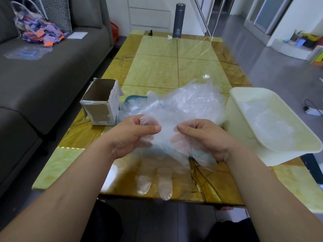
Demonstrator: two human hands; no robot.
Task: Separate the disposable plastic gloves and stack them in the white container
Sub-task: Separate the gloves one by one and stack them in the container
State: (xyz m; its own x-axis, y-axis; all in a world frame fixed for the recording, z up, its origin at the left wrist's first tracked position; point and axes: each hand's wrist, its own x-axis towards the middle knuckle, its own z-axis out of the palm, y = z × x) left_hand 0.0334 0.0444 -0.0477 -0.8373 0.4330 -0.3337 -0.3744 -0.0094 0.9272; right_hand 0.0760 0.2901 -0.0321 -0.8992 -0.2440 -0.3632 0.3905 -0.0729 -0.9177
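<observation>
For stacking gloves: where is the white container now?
In the head view, the white container stands on the table, at its right edge, beside the glove pile.

Cardboard box [97, 109] blocks my left, white container [236, 119] my right, glove pile [192, 102] ahead; beyond it the surface [157, 67] lies open

no legible text, small print on dark flask [179, 20] blurred, side print on cardboard box [113, 103] unreadable

Teal tray [133, 98] mostly buried under glove pile [188, 100], flask [180, 20] lettering too small for me, sofa [43, 81] cropped left
</observation>
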